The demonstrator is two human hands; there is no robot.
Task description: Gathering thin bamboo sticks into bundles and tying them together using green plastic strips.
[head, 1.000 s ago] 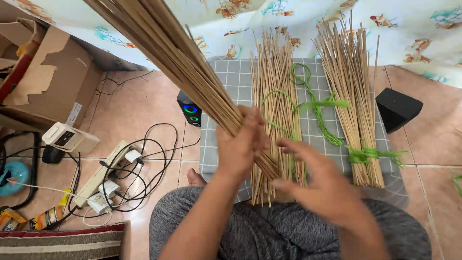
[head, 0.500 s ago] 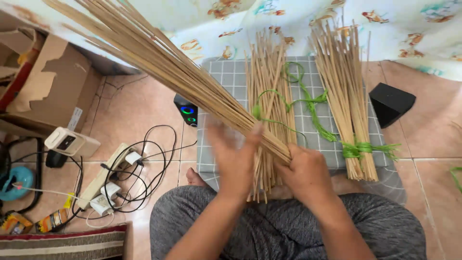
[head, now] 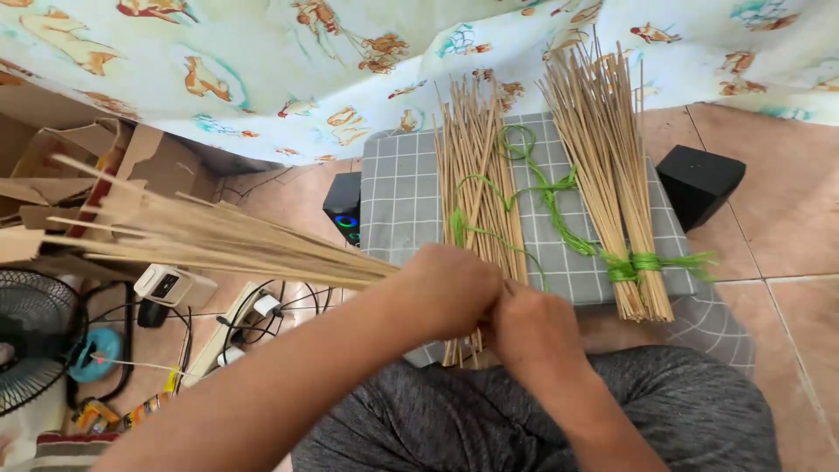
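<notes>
- Tiled floor of reddish-brown squares; a pale printed cloth with small animal figures hangs across the top of the frame.
- Centre of the frame: a grey checked mat laid on the floor, our grey-clad lap below it.
- Our left hand is closed in a fist around the butt end of a bundle of thin pale sticks; the bundle fans out toward the left edge of the frame, lying nearly level.
- Our right hand presses against the left one, fingers curled at the same butt end; we cannot tell how much of the bundle it actually grips, since the left hand hides the contact.
- On the mat, a loose sheaf of sticks lies at centre top, with a green cord trailing over it.
- Right of that, a tied sheaf, bound near its lower end with the same kind of green cord.
- Judgement: the step in hand looks like gathering and squaring the held bundle's ends.
- Judgement: any binding would call for one hand keeping the fist tight while the other frees itself for cord.
- Left of frame: cardboard box, power strip with cables, fan. A small black speaker sits beside the mat; a black box at right.
</notes>
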